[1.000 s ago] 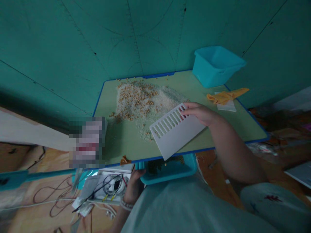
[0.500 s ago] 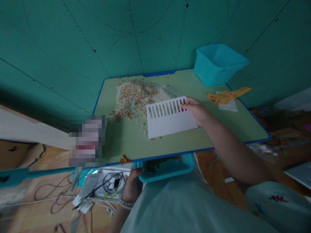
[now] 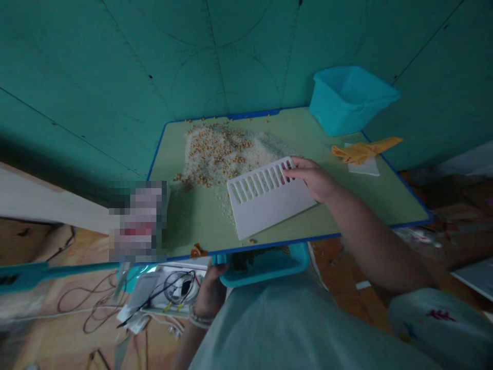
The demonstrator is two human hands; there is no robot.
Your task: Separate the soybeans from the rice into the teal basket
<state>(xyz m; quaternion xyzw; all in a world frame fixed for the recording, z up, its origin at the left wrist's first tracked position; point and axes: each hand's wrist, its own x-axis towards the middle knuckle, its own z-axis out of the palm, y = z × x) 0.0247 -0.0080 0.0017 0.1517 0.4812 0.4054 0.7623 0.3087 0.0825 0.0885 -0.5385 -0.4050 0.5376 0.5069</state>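
My right hand [image 3: 310, 179] is closed on the right end of a white slotted plastic panel [image 3: 273, 210], its fingers passing into the end slots. The panel is tilted over the table, its left end lower and nearer me. Behind it lies a spread heap of white grains mixed with round yellow-brown beans [image 3: 217, 149]. Below the table's front edge, my left hand [image 3: 211, 290] grips the left rim of a turquoise tub [image 3: 265, 277], held against my body. Dark green bits and some yellow beans lie inside the tub, partly hidden by the table edge.
A turquoise bin [image 3: 352, 105] stands at the table's back right corner. An orange cloth [image 3: 364, 150] lies over a white sheet in front of it. A pixelated item [image 3: 138, 221] is at the left edge. Cables and a box [image 3: 173, 290] sit on the floor.
The white panel has turned, its left end swinging down toward the table's front edge. A small bean-like piece now shows by the front edge. My left hand stays on the tub.
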